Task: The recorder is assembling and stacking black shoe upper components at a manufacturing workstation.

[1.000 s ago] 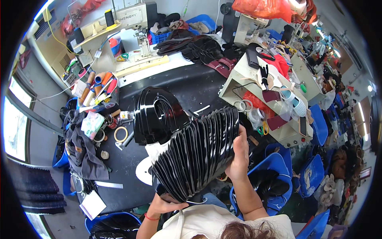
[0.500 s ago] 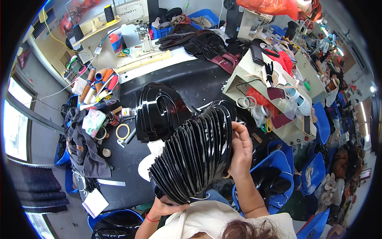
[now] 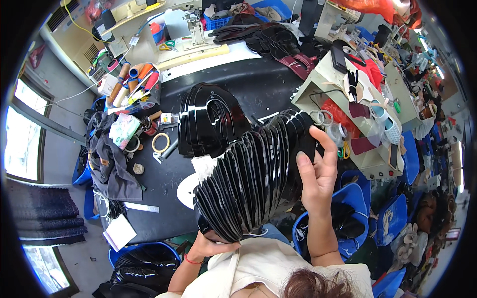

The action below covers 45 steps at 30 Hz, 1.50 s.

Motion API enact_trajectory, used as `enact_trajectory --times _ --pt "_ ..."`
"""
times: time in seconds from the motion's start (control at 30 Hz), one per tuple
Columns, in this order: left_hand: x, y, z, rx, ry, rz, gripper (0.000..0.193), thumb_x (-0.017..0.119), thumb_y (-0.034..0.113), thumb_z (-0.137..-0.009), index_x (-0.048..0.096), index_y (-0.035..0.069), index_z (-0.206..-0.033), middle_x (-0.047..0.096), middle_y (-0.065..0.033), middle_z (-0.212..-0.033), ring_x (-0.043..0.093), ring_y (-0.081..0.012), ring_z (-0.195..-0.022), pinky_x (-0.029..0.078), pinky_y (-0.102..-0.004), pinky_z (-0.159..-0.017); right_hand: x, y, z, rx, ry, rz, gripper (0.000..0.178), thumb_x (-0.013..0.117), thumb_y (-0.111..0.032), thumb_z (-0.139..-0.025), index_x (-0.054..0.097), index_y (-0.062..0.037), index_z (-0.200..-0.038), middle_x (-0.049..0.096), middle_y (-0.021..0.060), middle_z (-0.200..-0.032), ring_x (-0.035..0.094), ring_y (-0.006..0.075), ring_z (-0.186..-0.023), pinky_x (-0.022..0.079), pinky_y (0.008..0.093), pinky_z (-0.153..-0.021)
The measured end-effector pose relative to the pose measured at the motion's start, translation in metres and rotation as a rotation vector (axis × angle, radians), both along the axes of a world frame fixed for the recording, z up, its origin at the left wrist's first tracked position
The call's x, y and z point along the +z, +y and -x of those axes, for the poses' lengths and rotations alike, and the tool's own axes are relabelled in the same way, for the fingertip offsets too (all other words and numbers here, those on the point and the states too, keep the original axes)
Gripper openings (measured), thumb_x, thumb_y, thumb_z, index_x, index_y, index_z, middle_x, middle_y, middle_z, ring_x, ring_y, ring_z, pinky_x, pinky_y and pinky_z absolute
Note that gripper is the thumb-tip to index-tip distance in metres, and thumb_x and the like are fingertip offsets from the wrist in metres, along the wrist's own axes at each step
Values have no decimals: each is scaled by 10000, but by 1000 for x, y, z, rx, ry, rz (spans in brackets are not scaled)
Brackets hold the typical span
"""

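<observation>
A thick fanned stack of glossy black shoe-upper pieces is tilted up in front of me, its edges spread like pages. My left hand, with a red string at the wrist, is closed around the lower end of the stack. At the stack's right end is my right hand, thumb and fingers apart. Its index fingertip and thumb are close by the last piece; whether they press on it is hard to see. Behind the fan, a second pile of curved black pieces rests on the black tabletop.
To the left are a box of tools and thread spools, a tape roll and a grey cloth. A sewing machine stands at the back. On the right is a cluttered cabinet, with blue bins below it.
My right hand has loosened from the stack's right end, its thumb now showing and its fingers spread. The left hand keeps its hold. The view has shifted, so the scene sits differently.
</observation>
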State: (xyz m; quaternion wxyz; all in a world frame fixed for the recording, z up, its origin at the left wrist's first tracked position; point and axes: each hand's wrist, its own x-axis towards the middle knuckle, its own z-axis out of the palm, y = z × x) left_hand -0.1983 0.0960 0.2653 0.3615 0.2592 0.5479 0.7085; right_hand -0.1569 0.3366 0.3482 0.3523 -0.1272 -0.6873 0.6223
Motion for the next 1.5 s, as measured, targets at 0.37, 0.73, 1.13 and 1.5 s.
enact_trajectory --times 0.37,0.73,1.13,1.5 --pt "-13 -7 -5 -7 -247 -28 696 780 -73 -520 500 -44 -1156 638 -122 -976 627 -182 -863 507 -297 -800 -7 1 3 -13 -147 146 233 501 -25 -885 587 -20 -1101 478 -118 -681 275 -52 -514 190 137 -445" --pt "-13 -9 -10 -25 -320 -96 651 781 -19 -582 492 -34 -1165 610 -118 -1012 586 -177 -904 479 -300 -805 -7 -13 0 23 -45 355 302 634 -96 -830 564 24 -1097 576 -31 -850 449 -9 -694 356 125 -635" --pt "-4 -17 -5 -73 -224 -24 665 769 -42 -586 484 -40 -1187 611 -124 -1038 583 -181 -937 463 -318 -854 2 -19 -7 15 -192 -261 232 576 -55 -835 560 -8 -1061 585 35 -985 521 93 -875 395 214 -806" --pt "-4 -19 -8 -86 -100 -8 688 768 -59 -587 468 -40 -1206 618 -105 -1027 606 -137 -849 509 -252 -735 7 -27 -8 -102 -124 -385 232 626 -101 -823 577 -7 -1030 600 66 -989 552 159 -877 417 259 -801"
